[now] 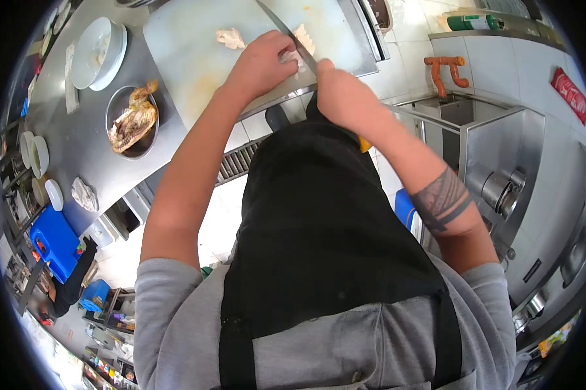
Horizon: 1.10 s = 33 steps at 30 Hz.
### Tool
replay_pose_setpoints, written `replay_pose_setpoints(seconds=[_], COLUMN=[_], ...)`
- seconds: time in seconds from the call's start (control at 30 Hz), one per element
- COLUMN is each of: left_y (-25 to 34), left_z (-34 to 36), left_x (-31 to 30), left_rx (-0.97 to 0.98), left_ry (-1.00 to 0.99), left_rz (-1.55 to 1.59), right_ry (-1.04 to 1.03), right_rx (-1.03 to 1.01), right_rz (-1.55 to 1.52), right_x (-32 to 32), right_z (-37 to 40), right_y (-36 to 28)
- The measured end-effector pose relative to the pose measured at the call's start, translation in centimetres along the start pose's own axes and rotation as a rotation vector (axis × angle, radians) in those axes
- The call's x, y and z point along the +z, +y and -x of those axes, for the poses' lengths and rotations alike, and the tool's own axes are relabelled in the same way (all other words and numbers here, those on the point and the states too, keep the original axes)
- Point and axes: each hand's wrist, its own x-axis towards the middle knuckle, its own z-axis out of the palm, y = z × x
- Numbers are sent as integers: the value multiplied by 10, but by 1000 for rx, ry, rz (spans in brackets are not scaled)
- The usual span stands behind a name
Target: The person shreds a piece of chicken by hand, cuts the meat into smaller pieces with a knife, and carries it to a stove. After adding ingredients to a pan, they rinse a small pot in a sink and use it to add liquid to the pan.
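Black apron (319, 214) filling the near view, a kitchen worker is leaning over a steel counter (78, 162) and cutting on a large white cutting board (189, 71) at the far side. Left hand (260, 62) is curling down over a piece of pale meat (288, 57) towards the board's right, pinning it flat. Right hand (342, 94) is gripping the handle of a knife (283, 27), whose blade is lying against the meat just beside the left knuckles. The meat is looking soft, light and probably slippery, so it is best pinned from above with fingertips tucked back from the edge. Left of the board, a metal bowl (114, 104) is holding a browned roast carcass (134, 120). Farther off, a white dish (98, 52) is sitting with contents too pale to make out. One smaller meat scrap (230, 38) is lying loose on the board.
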Motion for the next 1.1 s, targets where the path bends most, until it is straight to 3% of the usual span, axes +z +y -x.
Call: replay_pose_setpoints(seconds=[0.13, 0.37, 0.5, 0.57, 0.6, 0.67, 0.73, 0.8, 0.9, 0.93, 1.0, 1.07, 1.1], left_y=[-1, -7, -10, -24, -28, -36, -48, -55, -40, -38, -34, -23, -22], left_z=[4, 7, 4, 8, 9, 6, 10, 15, 26, 29, 36, 42, 44], left_x=[-5, 0, -11, -18, -26, -45, -53, -61, -66, -61, -45, -36, -33], left_rx=[-55, -12, -15, 4, -1, 73, 0, -135, -178, -178, 13, 29, -37], left_ry=[10, 9, -22, 220, 223, 460, 388, 153, 70, 71, 61, 76, 183], left_rz=[-44, -18, -34, -157, -159, -428, -377, -289, -238, -241, -141, -88, -80], right_ry=[-220, -96, -4, 11, 18, -9, -29, -89, -37, -10, -8, -17, -17], right_rx=[68, 73, -73, -67, -55, -40, -29, -54, -57, -37, -56, -87, -89], right_rz=[94, -22, 36, 19, 4, 2, 0, -75, -60, -53, -46, -34, -33], right_x=[-59, 24, 2, -19, -22, -9, 8, 28, 34, 32, 27, 21, 18], right_z=[16, 14, -18, -6, 4, 22, 32, 37, 34, 33, 33, 35, 35], right_y=[-41, -14, -8, -16, -20, -23, -18, -4, 13, 15, 15, 9, 5])
